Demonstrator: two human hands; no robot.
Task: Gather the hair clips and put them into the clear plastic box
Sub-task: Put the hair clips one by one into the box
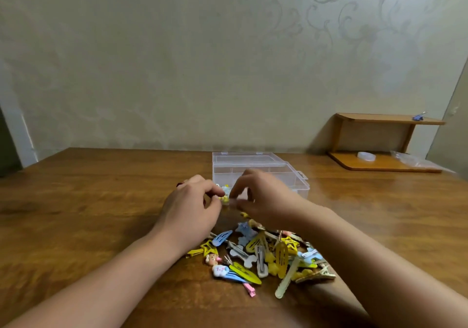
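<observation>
Pale scroll-patterned wall (pixel 177 61) behind a brown wooden table (pixel 88 201); small wooden shelf (pixel 387 120) right, holding perhaps a binder clip (pixel 419 116).

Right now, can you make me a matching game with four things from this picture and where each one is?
Things:
1. clear plastic box
2. pile of hair clips
3. purple binder clip
4. pink clip

Places:
A. on top of the small wooden shelf
B. at the near edge of the pile
C. just behind the two hands
D. on the table between the two forearms

Pairs: 1-C, 2-D, 3-A, 4-B
</observation>
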